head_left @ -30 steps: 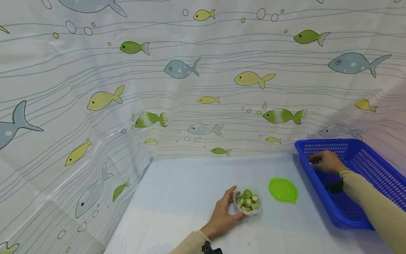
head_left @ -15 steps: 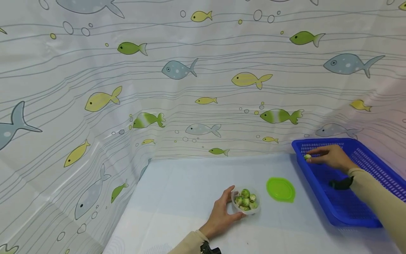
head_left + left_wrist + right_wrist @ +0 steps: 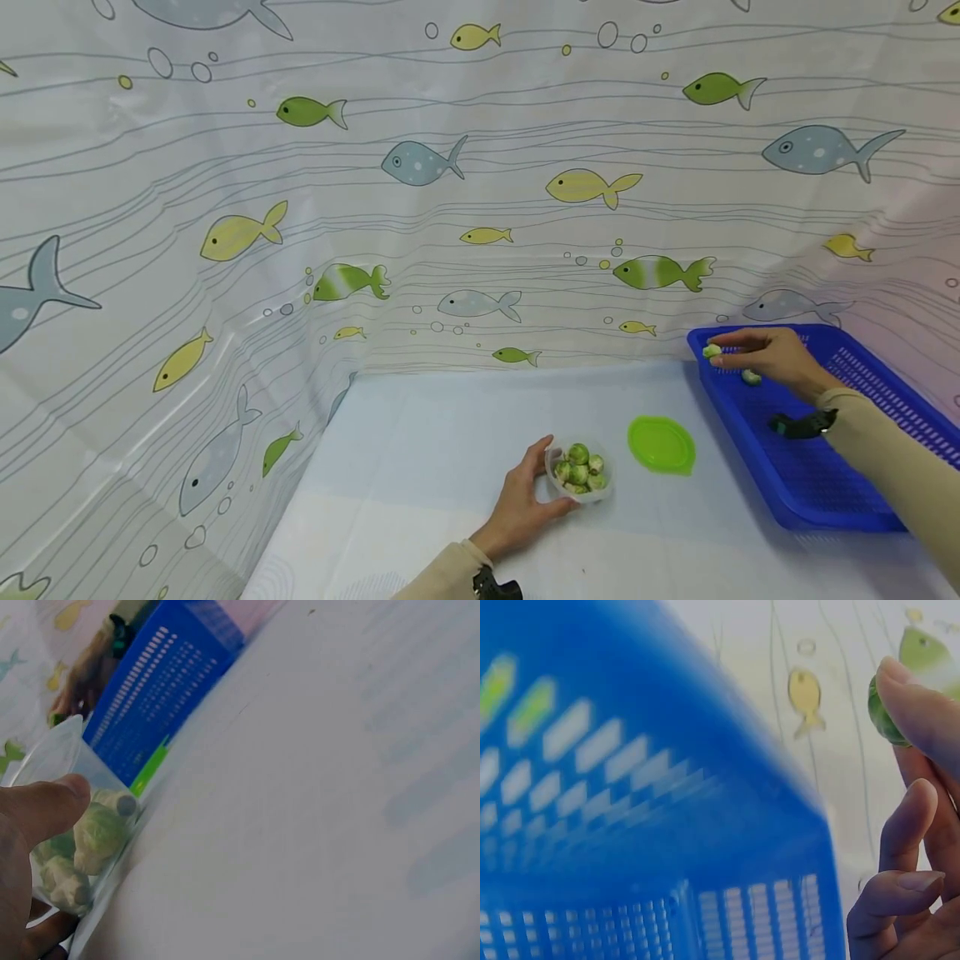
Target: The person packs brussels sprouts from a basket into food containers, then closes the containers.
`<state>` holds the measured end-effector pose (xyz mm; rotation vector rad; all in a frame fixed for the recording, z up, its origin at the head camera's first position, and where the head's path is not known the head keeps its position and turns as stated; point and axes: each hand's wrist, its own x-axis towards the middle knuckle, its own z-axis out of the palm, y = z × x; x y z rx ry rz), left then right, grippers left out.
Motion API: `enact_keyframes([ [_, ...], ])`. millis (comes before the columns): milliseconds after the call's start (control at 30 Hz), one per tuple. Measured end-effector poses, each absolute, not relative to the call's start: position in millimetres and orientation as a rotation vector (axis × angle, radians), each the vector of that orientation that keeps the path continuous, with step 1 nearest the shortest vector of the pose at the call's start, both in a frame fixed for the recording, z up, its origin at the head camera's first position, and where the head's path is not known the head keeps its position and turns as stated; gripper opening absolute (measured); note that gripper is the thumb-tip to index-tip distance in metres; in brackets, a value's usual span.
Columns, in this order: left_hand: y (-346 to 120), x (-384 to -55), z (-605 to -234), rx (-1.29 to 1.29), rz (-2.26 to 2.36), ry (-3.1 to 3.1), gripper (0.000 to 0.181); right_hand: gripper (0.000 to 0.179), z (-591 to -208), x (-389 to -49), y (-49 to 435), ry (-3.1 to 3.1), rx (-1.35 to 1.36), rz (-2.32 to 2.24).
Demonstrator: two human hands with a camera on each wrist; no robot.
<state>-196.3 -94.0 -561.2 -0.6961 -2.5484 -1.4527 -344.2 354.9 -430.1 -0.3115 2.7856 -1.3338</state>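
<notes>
My left hand [image 3: 519, 507] grips a small clear plastic tub [image 3: 599, 493] on the table, thumb on the near side and fingers round the far side. Several Brussels sprouts [image 3: 578, 473] fill it; the left wrist view shows them through its wall. Between thumb and fingertips, my right hand [image 3: 783, 360] pinches a single Brussels sprout [image 3: 712, 352], raised over the left rim of a blue plastic basket [image 3: 742, 454]. In the right wrist view this green sprout [image 3: 885, 712] is partly covered by the thumb. Another sprout [image 3: 751, 377] lies inside the basket, below the right hand.
A bright green lid [image 3: 662, 445] lies flat on the white table [image 3: 435, 442] between tub and basket. Behind the table hangs a fish-print curtain [image 3: 420, 250], which also runs along the left side.
My right hand has lifted a sprout from inside the basket up to its left rim, uncovering another sprout within. The left hand keeps its grip on the tub.
</notes>
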Motion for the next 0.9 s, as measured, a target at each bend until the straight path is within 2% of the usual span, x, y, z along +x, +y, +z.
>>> enact_keyframes([
  [467, -92.8, -195.6, -560.8, -0.684, -1.464, -2.568, 0.096, 0.052, -426.4, -327.0, 283.6, 2.649, -0.482, -1.472],
  [900, -93.5, -196.5, -562.0, -0.697, -1.472, -2.562, 0.097, 0.041, -447.3, -300.2, 213.1, 2.335, -0.677, -1.561],
])
